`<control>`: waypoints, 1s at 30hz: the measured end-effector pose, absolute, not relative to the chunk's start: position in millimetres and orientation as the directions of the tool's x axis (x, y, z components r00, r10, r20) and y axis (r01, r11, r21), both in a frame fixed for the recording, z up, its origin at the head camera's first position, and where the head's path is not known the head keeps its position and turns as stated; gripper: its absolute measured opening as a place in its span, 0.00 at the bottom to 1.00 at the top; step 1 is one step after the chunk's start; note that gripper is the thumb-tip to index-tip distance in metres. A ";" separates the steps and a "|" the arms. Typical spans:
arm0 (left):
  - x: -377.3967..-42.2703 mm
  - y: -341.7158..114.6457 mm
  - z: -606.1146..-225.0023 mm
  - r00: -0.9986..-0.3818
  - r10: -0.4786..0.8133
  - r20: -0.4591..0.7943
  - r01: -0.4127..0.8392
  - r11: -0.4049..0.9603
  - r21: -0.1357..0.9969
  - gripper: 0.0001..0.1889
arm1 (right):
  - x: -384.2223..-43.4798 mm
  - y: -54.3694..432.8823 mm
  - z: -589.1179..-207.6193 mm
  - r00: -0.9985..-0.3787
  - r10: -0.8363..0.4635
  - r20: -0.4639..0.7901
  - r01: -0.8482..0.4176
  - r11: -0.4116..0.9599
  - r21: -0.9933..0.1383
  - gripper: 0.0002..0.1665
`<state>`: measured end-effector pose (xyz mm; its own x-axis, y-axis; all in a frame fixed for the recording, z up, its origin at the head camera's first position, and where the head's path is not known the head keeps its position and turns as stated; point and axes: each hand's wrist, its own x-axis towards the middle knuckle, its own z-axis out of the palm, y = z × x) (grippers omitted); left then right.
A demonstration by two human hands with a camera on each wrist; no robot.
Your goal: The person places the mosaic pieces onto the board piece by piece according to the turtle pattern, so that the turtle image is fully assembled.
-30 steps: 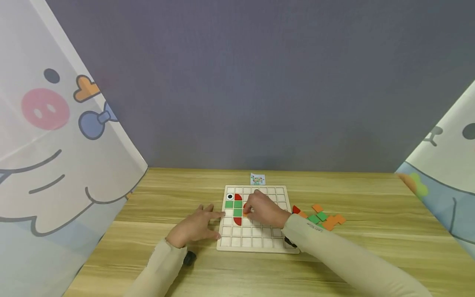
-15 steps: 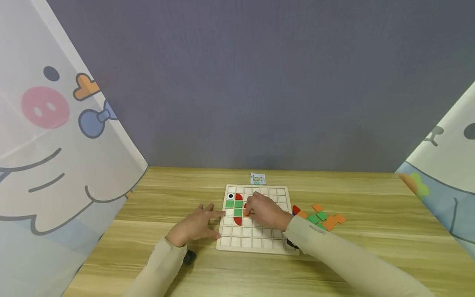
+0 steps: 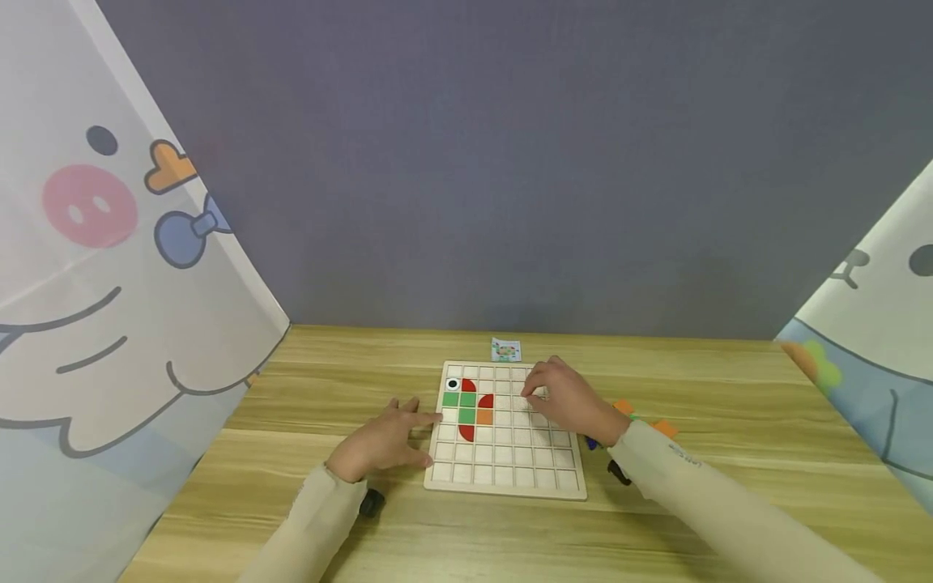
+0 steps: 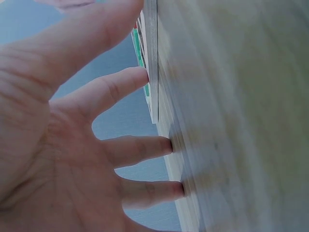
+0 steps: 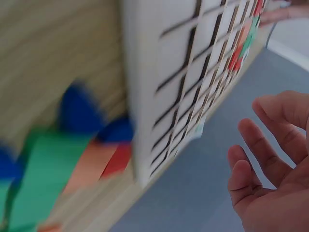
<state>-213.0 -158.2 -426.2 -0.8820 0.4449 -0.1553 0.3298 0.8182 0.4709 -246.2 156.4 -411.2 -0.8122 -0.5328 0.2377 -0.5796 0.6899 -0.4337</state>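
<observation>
Blocking part of the loose tiles (image 3: 665,427) off the right edge of the grid board (image 3: 503,491): right sleeve (image 3: 700,490) and wrist. Blue, green, orange, red in that pile; blurred up close, so exact count is hard to tell. Picture card (image 3: 506,350) lies just past board's far edge. Filled cells, toward board's far left corner: eye tile (image 3: 453,385), three green squares (image 3: 468,399), three red quarter-rounds (image 3: 485,402), one orange square (image 3: 484,417). Left hand (image 3: 382,441) spread, thumb and index touching board's left edge. Right hand (image 3: 568,401) hovers near far right corner, fingers loosely bent, unloaded.
</observation>
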 end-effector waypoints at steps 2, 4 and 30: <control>-212.8 -158.0 -425.8 -0.883 0.442 -0.157 0.327 0.821 0.467 0.34 | -245.9 169.9 -409.3 -0.824 -0.512 0.242 -0.564 0.707 -0.427 0.05; -212.7 -157.9 -425.3 -0.884 0.439 -0.159 0.325 0.824 0.465 0.34 | -245.0 184.0 -408.6 -0.835 -0.496 0.238 -0.549 0.719 -0.427 0.05; -211.9 -156.5 -424.8 -0.889 0.429 -0.161 0.322 0.835 0.446 0.35 | -238.1 286.4 -433.0 -0.910 -0.393 0.135 -0.413 0.823 -0.390 0.08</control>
